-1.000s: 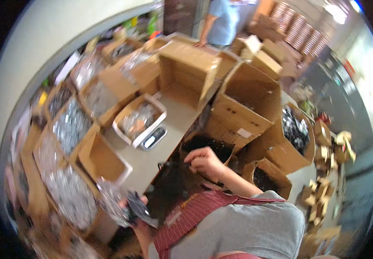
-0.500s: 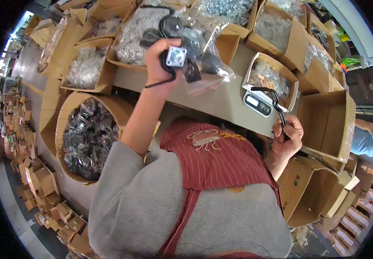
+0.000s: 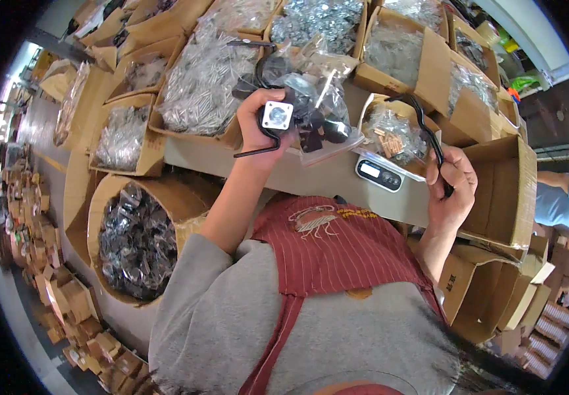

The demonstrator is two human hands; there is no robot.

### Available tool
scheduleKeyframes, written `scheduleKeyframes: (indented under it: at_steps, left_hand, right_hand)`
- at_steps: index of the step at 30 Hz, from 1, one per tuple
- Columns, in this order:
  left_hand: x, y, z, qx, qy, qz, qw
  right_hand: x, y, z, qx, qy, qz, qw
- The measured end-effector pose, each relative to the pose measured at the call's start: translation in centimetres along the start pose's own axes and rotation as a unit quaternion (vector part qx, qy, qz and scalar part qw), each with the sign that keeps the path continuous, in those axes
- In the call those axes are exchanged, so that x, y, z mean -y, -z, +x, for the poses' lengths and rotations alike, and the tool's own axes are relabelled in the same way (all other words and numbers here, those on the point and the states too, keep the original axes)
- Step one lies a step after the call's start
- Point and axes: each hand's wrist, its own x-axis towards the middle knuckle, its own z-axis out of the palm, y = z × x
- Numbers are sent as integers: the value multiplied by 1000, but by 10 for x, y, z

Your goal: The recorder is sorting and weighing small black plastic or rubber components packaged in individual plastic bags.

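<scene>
My left hand (image 3: 258, 131) is closed round a bundle over the table. In the bundle are a small square metal plate (image 3: 277, 116) with a round centre, a black bent rod (image 3: 260, 66) and a clear plastic bag (image 3: 340, 99) with black parts in it. Where the rod passes behind the plate and fingers, it is hidden. My right hand (image 3: 454, 181) grips the lower end of another black bent rod (image 3: 422, 122), apparently doubled, its hooked top reaching over a white-edged box (image 3: 365, 118) of small bags and copper-coloured pieces.
A small scale with a display (image 3: 378, 172) sits at the table's near edge. Open cartons of bagged metal parts (image 3: 199, 85) line the far side. On the left stands a round cardboard bin (image 3: 93, 224) of black bagged parts; on the right, a carton (image 3: 495, 191). Another person's arm (image 3: 554, 181) shows far right.
Table and boxes sit lower and slightly left in the picture. My left hand, still gripping the bundle, appears nearer the white-edged box. My right hand has risen relative to the scale with its rod.
</scene>
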Motion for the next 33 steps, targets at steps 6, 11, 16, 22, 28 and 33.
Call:
scheduleKeyframes:
  at_steps: [6,11,16,22,28,33]
  left_hand:
    - [13,25,16,279,-296,221,886]
    - [8,36,42,246,-210,150,934]
    - [-2,10,34,260,-179,179,932]
    - [8,6,74,364,187,-237,881]
    - [20,-2,81,220,319,-299,872]
    - [23,-4,74,188,266,-277,904]
  right_hand:
    - [6,-47,30,67,91,31,993]
    - [-35,-77,63,81,65,71,992]
    - [-86,-92,91,38,23,30,999]
    - [-94,-97,74,51,-25,138,989]
    - [-105,-100,52,-49,-56,144,987]
    - [-121,-119,36,-88,-27,84,992]
